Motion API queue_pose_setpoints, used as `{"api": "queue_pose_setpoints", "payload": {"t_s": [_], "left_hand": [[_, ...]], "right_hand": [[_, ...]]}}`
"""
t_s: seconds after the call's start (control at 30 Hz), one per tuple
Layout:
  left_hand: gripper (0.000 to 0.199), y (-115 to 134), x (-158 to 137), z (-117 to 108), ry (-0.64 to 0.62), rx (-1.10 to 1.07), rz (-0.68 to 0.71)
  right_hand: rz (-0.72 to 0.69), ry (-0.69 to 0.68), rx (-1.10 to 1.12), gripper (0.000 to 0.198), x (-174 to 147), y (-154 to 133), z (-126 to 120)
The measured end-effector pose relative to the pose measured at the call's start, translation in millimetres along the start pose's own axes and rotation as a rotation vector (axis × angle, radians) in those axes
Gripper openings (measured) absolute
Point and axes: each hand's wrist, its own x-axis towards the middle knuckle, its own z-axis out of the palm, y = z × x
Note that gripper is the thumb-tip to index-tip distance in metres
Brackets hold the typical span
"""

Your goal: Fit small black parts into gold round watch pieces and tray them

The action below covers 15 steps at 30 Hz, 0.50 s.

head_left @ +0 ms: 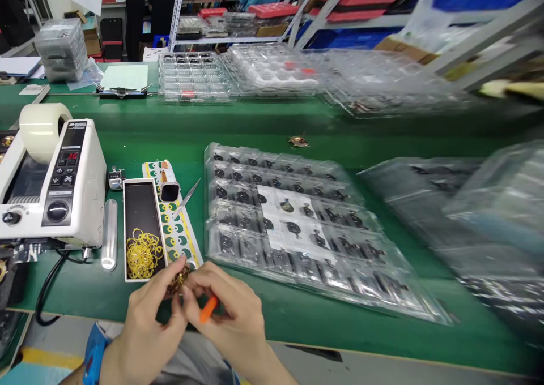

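Note:
My left hand (pixel 147 328) is closed, pinching a small brown and gold part (pixel 178 280) with fine metallic detail, its kind unclear. My right hand (pixel 233 317) meets it from the right, thumb and forefinger at the part's edge. An orange tool (pixel 208 308), perhaps a handle, sticks out between the right fingers; its tip is hidden. Just beyond the hands lies a box (pixel 144 204) with yellow rings (pixel 144 253) heaped at its near end. Beside it are a sheet of green and yellow stickers (pixel 193 248) and pointed tweezers (pixel 187 198).
A white tape dispenser (pixel 74 187) occupies the left, near a clear tube (pixel 109 235) and a small metal counter (pixel 115 178). Clear compartment trays (pixel 238 249) with dark parts cover the middle; blurred trays (pixel 425 221) lie right. One loose part (pixel 298 141) rests behind them.

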Motion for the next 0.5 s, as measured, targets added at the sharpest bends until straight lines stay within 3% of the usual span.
{"api": "queue_pose_setpoints", "payload": {"t_s": [0.1, 0.2, 0.3, 0.37, 0.5], "left_hand": [[0.059, -7, -2, -5, 0.013, -0.029, -0.052], [0.056, -13, -4, -16, 0.061, -0.086, -0.126], [0.047, -18, -9, -34, 0.194, -0.145, -0.214], [0.04, -20, -15, -48, 0.262, -0.206, -0.265], [0.027, -18, -31, -62, 0.167, -0.375, -0.434]], "right_hand": [[0.105, -0.053, 0.187, 0.017, 0, -5, 0], [0.199, -0.012, 0.306, 0.018, 2, -8, 0], [0.289, 0.018, 0.222, 0.025, 3, -4, 7], [0.332, -0.071, 0.097, 0.026, 2, 2, 15], [0.375, -0.288, -0.075, 0.012, -5, 16, 25]]}}
